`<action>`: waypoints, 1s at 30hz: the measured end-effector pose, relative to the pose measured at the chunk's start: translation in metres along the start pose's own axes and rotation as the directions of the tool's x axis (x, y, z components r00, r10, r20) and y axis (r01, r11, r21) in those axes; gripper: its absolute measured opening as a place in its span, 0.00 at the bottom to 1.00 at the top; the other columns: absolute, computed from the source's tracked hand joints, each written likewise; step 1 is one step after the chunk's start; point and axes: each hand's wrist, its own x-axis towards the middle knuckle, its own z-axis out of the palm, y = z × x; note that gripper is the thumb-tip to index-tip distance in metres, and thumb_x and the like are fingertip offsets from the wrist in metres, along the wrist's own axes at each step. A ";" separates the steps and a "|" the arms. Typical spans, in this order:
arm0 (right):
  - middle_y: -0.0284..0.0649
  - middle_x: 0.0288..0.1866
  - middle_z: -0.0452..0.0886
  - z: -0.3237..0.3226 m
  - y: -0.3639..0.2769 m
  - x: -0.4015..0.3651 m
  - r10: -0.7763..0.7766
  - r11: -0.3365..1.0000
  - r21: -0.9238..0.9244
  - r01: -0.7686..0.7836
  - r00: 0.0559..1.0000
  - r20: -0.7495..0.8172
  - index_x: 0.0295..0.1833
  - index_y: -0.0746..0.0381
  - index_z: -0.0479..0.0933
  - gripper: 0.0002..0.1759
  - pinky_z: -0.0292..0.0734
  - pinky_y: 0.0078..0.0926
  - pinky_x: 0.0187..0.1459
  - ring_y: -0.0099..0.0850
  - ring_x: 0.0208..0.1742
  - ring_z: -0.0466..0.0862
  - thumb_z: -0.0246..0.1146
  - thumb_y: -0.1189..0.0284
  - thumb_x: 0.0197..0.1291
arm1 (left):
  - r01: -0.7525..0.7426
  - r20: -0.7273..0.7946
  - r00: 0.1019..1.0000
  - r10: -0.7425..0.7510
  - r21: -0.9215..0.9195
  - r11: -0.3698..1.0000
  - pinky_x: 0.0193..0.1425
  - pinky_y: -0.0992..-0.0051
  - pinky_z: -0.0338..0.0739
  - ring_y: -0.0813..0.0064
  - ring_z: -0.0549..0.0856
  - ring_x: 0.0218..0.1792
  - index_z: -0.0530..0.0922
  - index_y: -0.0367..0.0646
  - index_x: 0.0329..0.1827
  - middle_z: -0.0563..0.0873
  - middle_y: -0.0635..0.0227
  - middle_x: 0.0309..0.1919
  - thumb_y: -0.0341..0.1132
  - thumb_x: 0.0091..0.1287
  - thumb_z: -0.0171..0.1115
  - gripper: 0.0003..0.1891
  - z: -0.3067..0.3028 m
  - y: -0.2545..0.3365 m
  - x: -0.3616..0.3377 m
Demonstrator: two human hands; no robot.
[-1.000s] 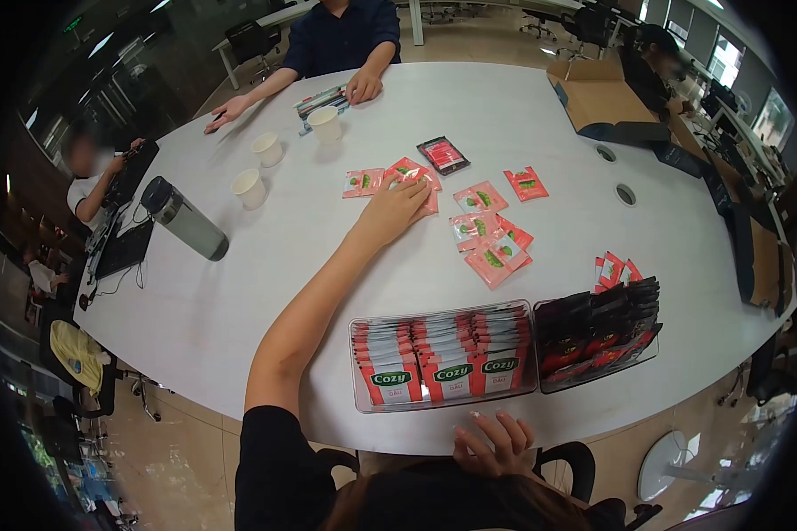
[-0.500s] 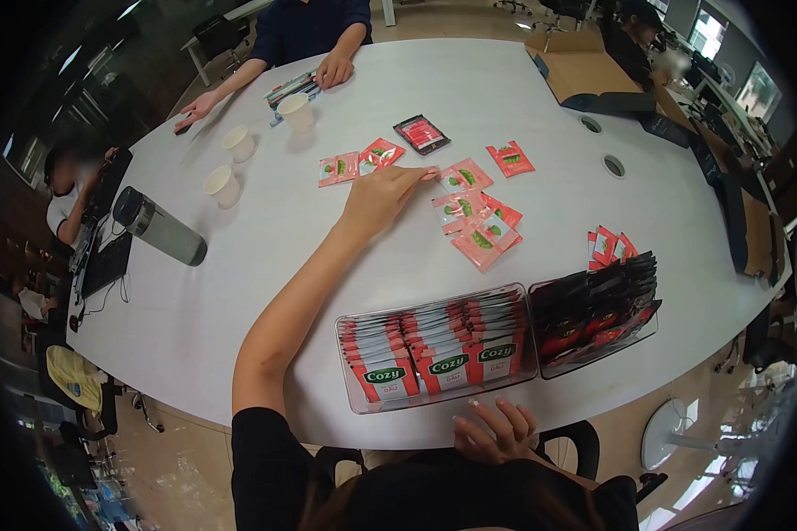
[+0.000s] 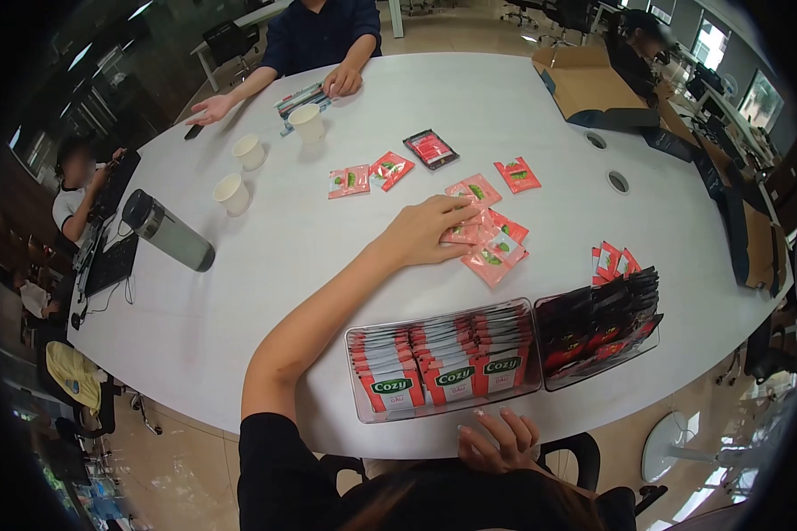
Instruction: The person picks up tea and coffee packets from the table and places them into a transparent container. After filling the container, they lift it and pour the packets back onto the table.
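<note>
My left hand (image 3: 427,232) reaches over a cluster of pink sachets with green pictures, its fingers spread and resting on one sachet (image 3: 466,232) that it partly covers. Just beyond the fingertips lies another pink sachet (image 3: 476,189), and a pale pink one (image 3: 494,260) overlaps the pile on the near side. My right hand (image 3: 502,440) is at the table's near edge, fingers apart and loosely bent, with nothing in them. In front of it stands a clear bin (image 3: 447,416) packed with rows of red-and-white "Cozy" sachets. Beside that, a second clear bin (image 3: 598,377) holds black packets.
Two pink sachets (image 3: 349,181) and a black-and-red packet (image 3: 431,149) lie farther off. Paper cups (image 3: 231,194) and a grey bottle (image 3: 170,232) stand left. Open cardboard boxes (image 3: 593,84) line the right edge. A person's hand (image 3: 342,80) rests across the table.
My left hand has moved right and toward me, from pinching at a sachet's corner to lying spread over the pile. My right hand stays in place. The view has shifted slightly.
</note>
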 end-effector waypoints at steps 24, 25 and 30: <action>0.25 0.56 0.81 0.006 -0.002 0.003 0.067 0.994 0.095 -0.055 0.990 -0.123 0.51 0.43 0.80 0.16 0.60 0.32 0.66 0.30 0.61 0.76 0.62 0.64 0.56 | 0.203 -0.315 0.882 -0.349 -0.414 0.887 0.31 0.76 0.72 0.78 0.78 0.24 0.76 0.35 0.52 0.82 0.59 0.26 0.28 0.73 0.52 0.09 -0.045 0.020 -0.045; 0.25 0.56 0.82 0.007 0.000 0.005 0.064 0.993 0.111 -0.050 0.989 -0.131 0.51 0.43 0.80 0.15 0.59 0.32 0.66 0.30 0.61 0.76 0.63 0.64 0.56 | 0.216 -0.345 0.845 -0.409 -0.480 0.850 0.32 0.78 0.71 0.82 0.76 0.26 0.76 0.33 0.51 0.81 0.62 0.26 0.29 0.74 0.52 0.10 -0.052 0.023 -0.059; 0.25 0.55 0.82 0.000 -0.001 0.010 0.127 0.969 0.227 -0.094 0.983 -0.134 0.50 0.44 0.80 0.14 0.59 0.32 0.66 0.30 0.60 0.76 0.64 0.63 0.57 | 0.182 -0.549 0.716 -0.431 -0.450 0.875 0.42 0.80 0.78 0.84 0.79 0.36 0.75 0.29 0.51 0.82 0.66 0.39 0.30 0.76 0.50 0.11 -0.101 0.099 -0.141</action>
